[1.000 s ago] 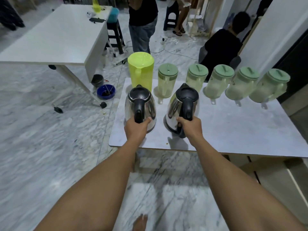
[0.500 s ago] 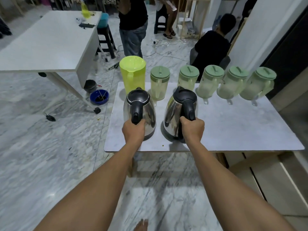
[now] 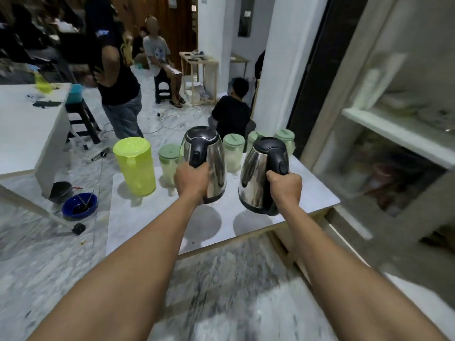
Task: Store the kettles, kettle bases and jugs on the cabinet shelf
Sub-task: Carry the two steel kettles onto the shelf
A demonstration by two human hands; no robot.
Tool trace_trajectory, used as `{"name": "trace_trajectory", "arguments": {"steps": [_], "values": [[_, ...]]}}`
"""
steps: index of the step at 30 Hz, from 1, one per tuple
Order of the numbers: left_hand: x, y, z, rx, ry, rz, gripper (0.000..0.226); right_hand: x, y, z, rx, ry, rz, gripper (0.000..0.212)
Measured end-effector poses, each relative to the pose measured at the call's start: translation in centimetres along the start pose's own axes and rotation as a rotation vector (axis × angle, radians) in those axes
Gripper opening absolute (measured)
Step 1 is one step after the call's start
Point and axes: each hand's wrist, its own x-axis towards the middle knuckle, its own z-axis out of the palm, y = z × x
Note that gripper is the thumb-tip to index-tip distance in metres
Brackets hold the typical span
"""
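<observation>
Two steel kettles with black lids and handles hang in the air above the marble table [image 3: 147,225]. My left hand [image 3: 191,178] grips the handle of the left kettle [image 3: 209,158]. My right hand [image 3: 285,185] grips the handle of the right kettle [image 3: 261,175], which tilts a little. Behind them on the table stand a bright yellow jug [image 3: 135,166] and several pale jugs with green lids [image 3: 232,150], partly hidden by the kettles. The cabinet shelf [image 3: 394,134] is at the right, blurred.
A white table [image 3: 22,134] stands at the left, with a blue bowl [image 3: 79,207] and a dark pot [image 3: 60,191] on the floor by its leg. A standing person [image 3: 115,77] and a crouching person [image 3: 231,112] are beyond the table. A white pillar [image 3: 283,70] rises beside the cabinet.
Both kettles have come up off the table in my hands. My view has swung right and upward, bringing the cabinet shelves into sight.
</observation>
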Motion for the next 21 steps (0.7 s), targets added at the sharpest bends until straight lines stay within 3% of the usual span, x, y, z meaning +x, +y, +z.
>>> {"name": "trace_trajectory", "arguments": {"steps": [12,21], "values": [[-7.5,13.9,10.2,-0.117,-0.417,0.321,0.021,0.0,-7.3,-20.1,0.002,0.488,-0.07,0.02],[-16.7,21.4,15.0,-0.196,-0.698,0.445,0.018,-4.7,-9.0,-33.8,-0.036,0.794,-0.056,0.027]]}}
